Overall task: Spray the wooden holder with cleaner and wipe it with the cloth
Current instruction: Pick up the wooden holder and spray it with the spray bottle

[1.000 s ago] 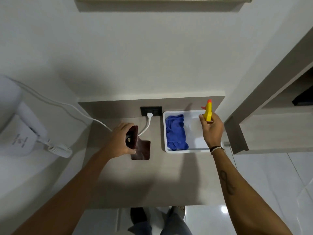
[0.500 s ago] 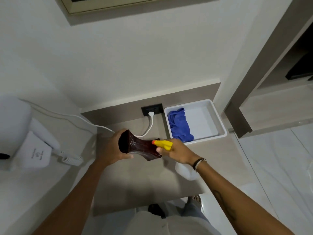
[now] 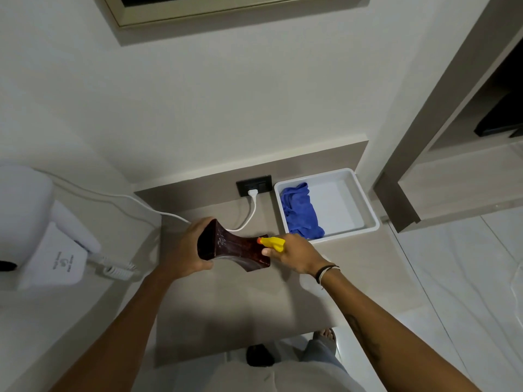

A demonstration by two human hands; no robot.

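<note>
Holder and sprayer nearly unmoved since half a second ago, left hand [image 3: 184,250] gripping wooden holder [image 3: 235,250], right hand [image 3: 297,254] at 3 o'clock squeezing yellow spray bottle [image 3: 273,243], blue cloth [image 3: 300,213] in white tray [image 3: 365,205] at 1 o'clock.

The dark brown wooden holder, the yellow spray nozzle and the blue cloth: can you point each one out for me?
Dark brown wooden holder [image 3: 232,247], head view, on its glossy flared side.
Yellow spray nozzle [image 3: 273,242], head view, on the yellow head near the orange tip.
Blue cloth [image 3: 300,212], head view, on the middle of the crumpled fabric.
</note>
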